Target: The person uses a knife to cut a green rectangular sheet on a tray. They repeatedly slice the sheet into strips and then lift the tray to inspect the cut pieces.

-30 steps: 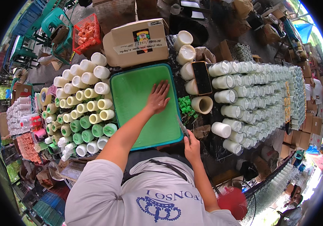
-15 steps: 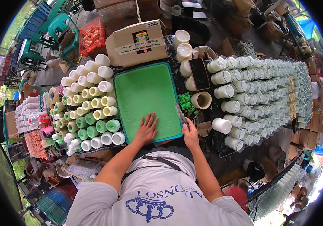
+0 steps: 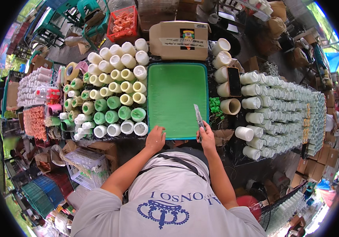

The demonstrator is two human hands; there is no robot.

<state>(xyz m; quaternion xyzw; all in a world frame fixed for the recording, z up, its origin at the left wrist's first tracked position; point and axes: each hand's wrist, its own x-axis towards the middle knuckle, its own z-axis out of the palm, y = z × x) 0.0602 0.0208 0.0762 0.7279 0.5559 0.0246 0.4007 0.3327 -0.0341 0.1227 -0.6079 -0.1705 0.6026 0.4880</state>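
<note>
In front of me lies a shallow rectangular tray (image 3: 148,98) with a blue-green rim, filled with a smooth green wax-like layer (image 3: 177,93). My right hand (image 3: 206,137) grips a utility knife (image 3: 198,118) by its handle, near the tray's near right corner. The blade sticks out, pointing away from me over the green layer. At the near left corner, my left hand (image 3: 155,139) has its fingers bent and closed at the rim. Its fingertips are partly hidden.
Rows of cream, green and white candle-like cylinders (image 3: 114,87) stand left of the tray. A cardboard box (image 3: 165,39) stands behind it. On the right are a phone (image 3: 234,81), a brown-rimmed cup (image 3: 230,106), green scraps (image 3: 215,108) and many clear glasses (image 3: 272,102).
My left hand has left its flat position on the green layer and drawn back to the near rim, fingers now bent. The knife has come inward from the right rim over the layer. The view has shifted.
</note>
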